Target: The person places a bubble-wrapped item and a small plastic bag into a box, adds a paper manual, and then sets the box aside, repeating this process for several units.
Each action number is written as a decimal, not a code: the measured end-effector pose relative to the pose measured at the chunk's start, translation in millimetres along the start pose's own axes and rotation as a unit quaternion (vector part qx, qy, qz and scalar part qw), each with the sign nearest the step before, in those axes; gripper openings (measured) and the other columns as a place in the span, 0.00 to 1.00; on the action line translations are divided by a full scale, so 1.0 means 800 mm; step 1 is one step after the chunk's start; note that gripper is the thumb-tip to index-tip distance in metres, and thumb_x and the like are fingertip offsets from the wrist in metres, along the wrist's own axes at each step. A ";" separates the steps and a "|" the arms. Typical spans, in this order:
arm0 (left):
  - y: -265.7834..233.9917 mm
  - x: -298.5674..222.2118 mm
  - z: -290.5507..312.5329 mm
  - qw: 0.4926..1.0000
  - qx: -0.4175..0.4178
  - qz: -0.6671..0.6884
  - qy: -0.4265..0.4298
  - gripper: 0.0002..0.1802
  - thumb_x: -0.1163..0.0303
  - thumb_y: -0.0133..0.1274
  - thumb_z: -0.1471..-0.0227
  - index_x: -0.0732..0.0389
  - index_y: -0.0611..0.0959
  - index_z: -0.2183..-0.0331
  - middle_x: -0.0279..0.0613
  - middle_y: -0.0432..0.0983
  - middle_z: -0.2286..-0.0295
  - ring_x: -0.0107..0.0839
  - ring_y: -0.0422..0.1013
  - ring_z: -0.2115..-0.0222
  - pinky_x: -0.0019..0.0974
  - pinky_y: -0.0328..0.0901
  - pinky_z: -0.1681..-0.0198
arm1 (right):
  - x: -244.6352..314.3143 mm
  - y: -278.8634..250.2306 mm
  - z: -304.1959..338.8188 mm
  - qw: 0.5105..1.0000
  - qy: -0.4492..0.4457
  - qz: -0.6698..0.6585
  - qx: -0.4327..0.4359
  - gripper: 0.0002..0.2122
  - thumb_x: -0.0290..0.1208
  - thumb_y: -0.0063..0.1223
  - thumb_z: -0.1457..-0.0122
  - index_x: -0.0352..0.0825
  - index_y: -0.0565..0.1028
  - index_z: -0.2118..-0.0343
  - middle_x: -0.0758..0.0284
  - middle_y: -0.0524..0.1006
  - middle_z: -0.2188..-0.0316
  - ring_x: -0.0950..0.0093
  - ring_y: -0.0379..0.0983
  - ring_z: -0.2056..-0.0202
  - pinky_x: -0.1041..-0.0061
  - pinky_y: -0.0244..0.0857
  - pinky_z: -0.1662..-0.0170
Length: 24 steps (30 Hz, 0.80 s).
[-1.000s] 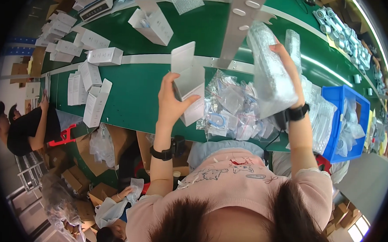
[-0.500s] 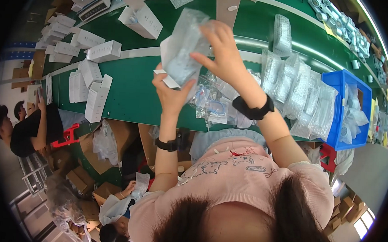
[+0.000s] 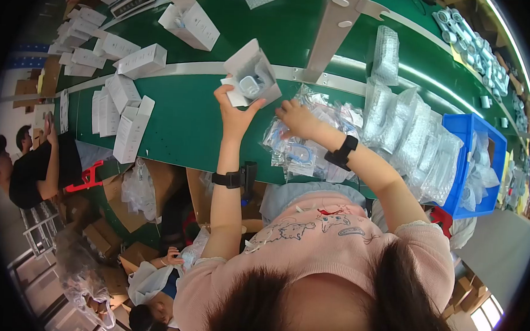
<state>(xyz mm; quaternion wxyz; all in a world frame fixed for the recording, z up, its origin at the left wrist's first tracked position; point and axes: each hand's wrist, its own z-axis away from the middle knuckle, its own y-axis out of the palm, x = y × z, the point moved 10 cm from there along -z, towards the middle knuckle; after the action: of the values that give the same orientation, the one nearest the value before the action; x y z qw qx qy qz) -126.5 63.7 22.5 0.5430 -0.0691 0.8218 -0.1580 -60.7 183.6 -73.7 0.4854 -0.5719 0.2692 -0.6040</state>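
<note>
My left hand [image 3: 235, 111] is raised above the green belt [image 3: 184, 120] and holds an open white box [image 3: 251, 76] with a small light-blue and white part sitting inside it. My right hand [image 3: 296, 116] reaches down into a heap of clear plastic bags [image 3: 304, 149] holding small blue items, its fingers resting on the bags. Whether those fingers grip one bag is hidden. Both wrists wear black bands.
Several closed white boxes [image 3: 127, 127] lie on the belt to the left. Bubble-wrap pouches [image 3: 414, 136] are stacked to the right beside a blue bin [image 3: 482, 130]. A grey metal bar [image 3: 330, 35] crosses the belt. A person in black [image 3: 31, 167] works at the left; cardboard cartons sit below.
My right hand let go of the bubble-wrap pouch it held up and dropped to the heap of clear bags. My left hand now holds the open white box with the part in it.
</note>
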 end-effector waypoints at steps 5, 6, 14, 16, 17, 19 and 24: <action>0.013 -0.059 -0.032 0.996 0.057 -0.026 0.057 0.31 0.72 0.63 0.67 0.61 0.65 0.61 0.50 0.61 0.57 0.38 0.61 0.59 0.37 0.59 0.57 | 0.038 0.010 0.010 0.978 -0.205 0.013 -0.024 0.18 0.30 0.60 0.64 0.37 0.72 0.65 0.64 0.66 0.62 0.61 0.61 0.57 0.62 0.61 0.60; 0.013 -0.068 -0.038 0.995 0.066 -0.051 0.050 0.26 0.72 0.62 0.67 0.62 0.68 0.63 0.50 0.62 0.57 0.39 0.63 0.59 0.36 0.60 0.59 | 0.041 0.001 0.014 0.970 -0.239 -0.001 -0.039 0.16 0.28 0.59 0.64 0.37 0.72 0.67 0.65 0.66 0.63 0.62 0.62 0.58 0.62 0.62 0.62; -0.017 -0.040 -0.039 0.987 0.064 -0.111 -0.099 0.10 0.75 0.59 0.66 0.68 0.75 0.79 0.44 0.69 0.75 0.30 0.64 0.79 0.30 0.58 0.77 | 0.063 -0.188 0.055 0.889 -0.274 -0.344 -0.127 0.11 0.16 0.53 0.63 0.32 0.72 0.72 0.65 0.69 0.66 0.68 0.68 0.64 0.74 0.64 0.63; -0.017 -0.039 -0.034 0.986 0.061 -0.096 -0.120 0.09 0.75 0.59 0.67 0.69 0.75 0.81 0.43 0.69 0.79 0.28 0.62 0.83 0.30 0.56 0.80 | 0.077 -0.243 0.061 0.895 -0.297 -0.269 -0.196 0.11 0.15 0.52 0.62 0.32 0.72 0.72 0.65 0.69 0.66 0.67 0.68 0.63 0.74 0.64 0.64; -0.016 -0.039 -0.032 0.986 0.060 -0.093 -0.124 0.08 0.76 0.58 0.66 0.68 0.75 0.81 0.39 0.67 0.81 0.24 0.59 0.84 0.28 0.54 0.81 | 0.086 -0.263 0.065 0.890 -0.320 -0.191 -0.263 0.12 0.14 0.51 0.62 0.32 0.72 0.71 0.65 0.69 0.65 0.67 0.67 0.63 0.74 0.64 0.64; -0.014 -0.036 -0.032 0.986 0.057 -0.090 -0.126 0.06 0.78 0.56 0.64 0.68 0.75 0.80 0.30 0.62 0.85 0.17 0.54 0.84 0.24 0.48 0.82 | 0.102 -0.255 0.045 0.895 -0.344 -0.123 -0.257 0.11 0.14 0.50 0.61 0.32 0.72 0.72 0.65 0.69 0.65 0.67 0.67 0.62 0.74 0.65 0.64; -0.031 0.000 -0.025 0.984 0.012 -0.010 -0.177 0.05 0.79 0.56 0.64 0.67 0.75 0.81 0.27 0.63 0.85 0.15 0.53 0.84 0.23 0.48 0.82 | 0.147 -0.237 0.022 0.896 -0.393 -0.050 -0.202 0.10 0.17 0.49 0.58 0.33 0.72 0.70 0.66 0.69 0.66 0.69 0.66 0.61 0.76 0.65 0.66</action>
<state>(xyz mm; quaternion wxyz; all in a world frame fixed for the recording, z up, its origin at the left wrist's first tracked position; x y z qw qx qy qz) -146.4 43.8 38.3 0.6787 -0.0978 0.7104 -0.1584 -81.5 155.3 147.0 0.3951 -0.8612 0.1434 -0.2859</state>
